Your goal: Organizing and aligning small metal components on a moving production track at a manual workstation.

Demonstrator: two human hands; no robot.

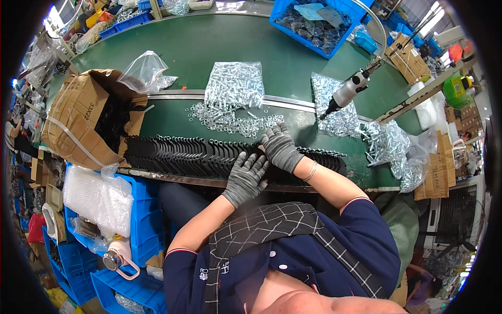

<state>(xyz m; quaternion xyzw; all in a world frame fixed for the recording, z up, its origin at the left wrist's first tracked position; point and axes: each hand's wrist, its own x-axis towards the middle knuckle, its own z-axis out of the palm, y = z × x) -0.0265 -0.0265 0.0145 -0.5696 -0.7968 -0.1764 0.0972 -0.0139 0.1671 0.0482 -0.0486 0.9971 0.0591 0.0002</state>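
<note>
A long row of black curved parts (193, 159) lies packed along the near edge of the bench, with small silver pieces along its far side. My left hand (244, 180), in a grey striped glove, rests on the row with its fingers spread. Farther right, my right hand (282, 150), gloved alike, reaches over the row's far side. Its fingers are fanned out, and the fingertips are at the edge of a loose pile of small silver rings and fasteners (230, 122). No held piece shows in either hand; what lies under the fingers is hidden.
Behind the pile lies a clear bag of silver fasteners (235, 83). A powered screwdriver (348, 91) hangs over another bag (337, 118). An open cardboard box (78, 120) stands left, a blue bin (314, 44) at the back. More bagged hardware (387, 146) sits right.
</note>
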